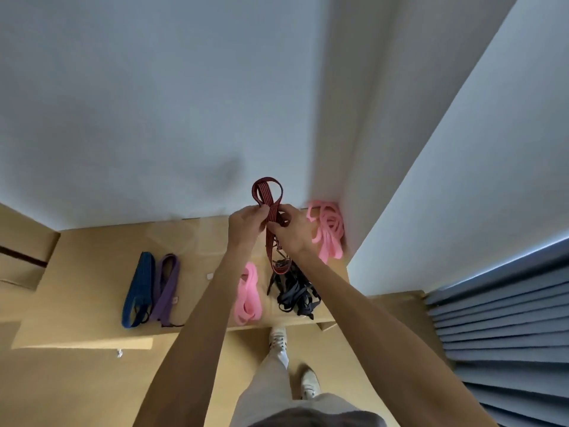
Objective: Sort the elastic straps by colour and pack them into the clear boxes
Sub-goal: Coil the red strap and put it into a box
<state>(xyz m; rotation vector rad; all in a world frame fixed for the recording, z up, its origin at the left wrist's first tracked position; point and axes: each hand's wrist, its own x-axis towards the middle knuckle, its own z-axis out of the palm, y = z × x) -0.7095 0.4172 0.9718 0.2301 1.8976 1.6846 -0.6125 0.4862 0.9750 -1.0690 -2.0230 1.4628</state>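
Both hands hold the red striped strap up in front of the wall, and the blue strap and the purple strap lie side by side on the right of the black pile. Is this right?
Not quite. In the head view the left hand and right hand do hold the red striped strap, but the blue strap and purple strap lie side by side to the left of the black pile, not to its right.

Single head view, looking steeply down past arms toward cardboard surface [92, 272] and wall; wide-angle.

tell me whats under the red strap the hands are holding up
Below the red strap, held by the left hand and right hand, lies a dark tangle of straps on the wooden surface. The right forearm covers part of the tangle.
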